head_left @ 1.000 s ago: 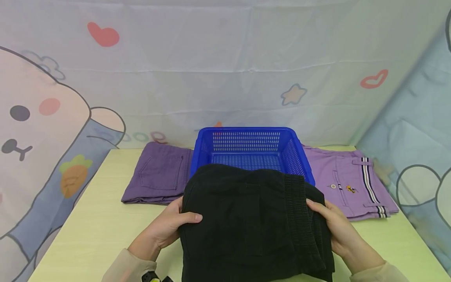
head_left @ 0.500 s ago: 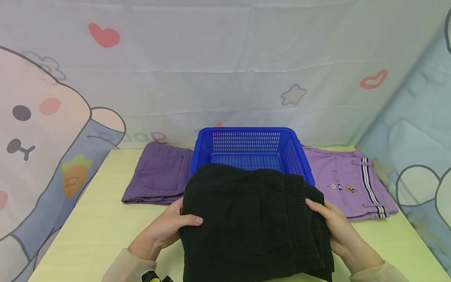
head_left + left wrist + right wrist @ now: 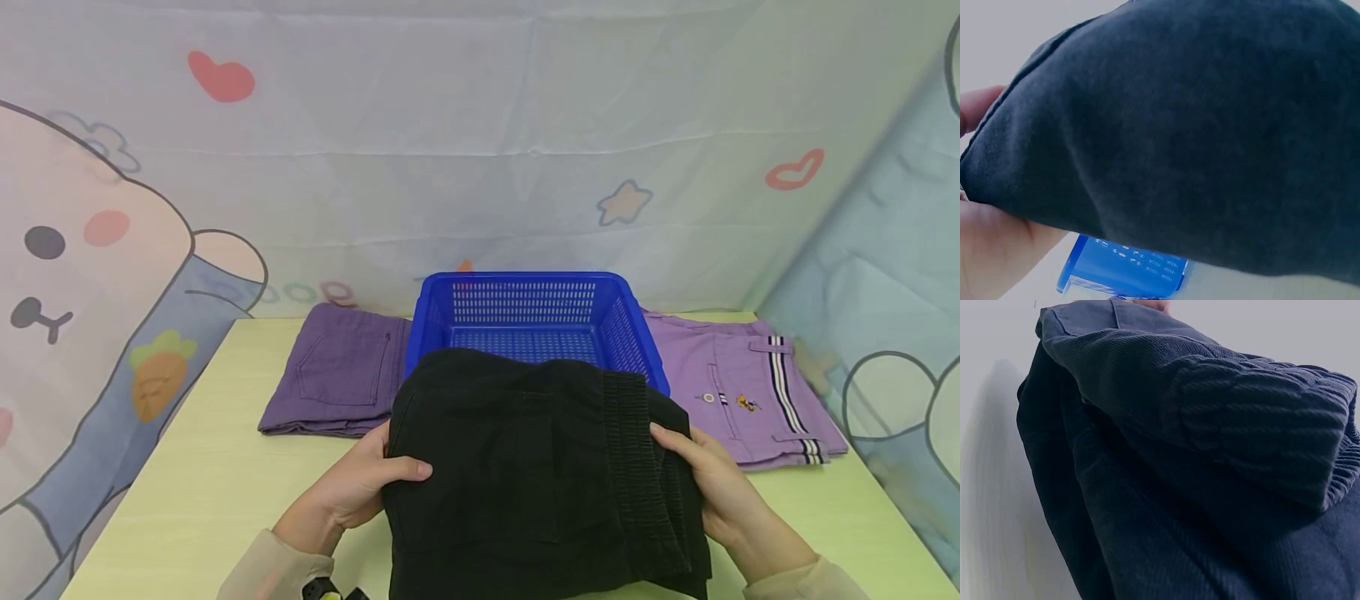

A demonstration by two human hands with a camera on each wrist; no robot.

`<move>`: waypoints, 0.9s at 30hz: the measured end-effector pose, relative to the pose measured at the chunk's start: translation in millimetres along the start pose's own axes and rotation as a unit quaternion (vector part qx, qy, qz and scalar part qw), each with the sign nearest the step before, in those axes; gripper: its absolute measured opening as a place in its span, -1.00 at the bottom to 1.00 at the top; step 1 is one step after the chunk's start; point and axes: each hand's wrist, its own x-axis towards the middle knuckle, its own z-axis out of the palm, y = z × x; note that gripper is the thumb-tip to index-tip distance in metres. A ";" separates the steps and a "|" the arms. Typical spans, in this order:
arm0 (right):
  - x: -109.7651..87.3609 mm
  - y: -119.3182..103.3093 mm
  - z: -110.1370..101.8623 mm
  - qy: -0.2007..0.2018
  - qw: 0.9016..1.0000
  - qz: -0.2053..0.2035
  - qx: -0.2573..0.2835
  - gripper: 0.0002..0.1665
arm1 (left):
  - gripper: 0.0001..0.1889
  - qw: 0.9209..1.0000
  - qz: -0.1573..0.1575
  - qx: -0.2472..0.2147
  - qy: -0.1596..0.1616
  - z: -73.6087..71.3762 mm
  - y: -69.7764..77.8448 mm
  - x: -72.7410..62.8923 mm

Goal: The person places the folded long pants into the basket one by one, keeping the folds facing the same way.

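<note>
Folded black trousers with a ribbed elastic waistband are held up between both hands, in front of the blue basket. My left hand grips their left edge, thumb on top and fingers hidden underneath. At the waistband end, my right hand grips the right edge the same way. Dark cloth fills most of the left wrist view, with part of the left hand at its side. In the right wrist view the ribbed waistband bulges over hanging folds of the trousers.
Folded dark purple trousers lie left of the basket on the pale yellow table. Light purple trousers with striped trim lie to its right. A printed cloth backdrop hangs behind the table.
</note>
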 end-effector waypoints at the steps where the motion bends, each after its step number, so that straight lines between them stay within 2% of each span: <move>1: 0.0 0.0 -0.1 0.000 1.000 0.000 0.001 -0.70 | -0.26 1.000 0.001 0.000 0.000 -0.1 -0.2 0.1; 8: 0.6 -0.7 0.1 0.001 1.000 0.001 -0.002 -0.71 | -0.32 1.000 0.005 -0.003 0.002 -0.5 -0.6 1.2; 27: 3.5 -5.5 3.2 0.053 0.997 0.008 -0.063 -0.77 | -0.42 1.000 0.000 -0.020 0.024 2.0 3.7 3.0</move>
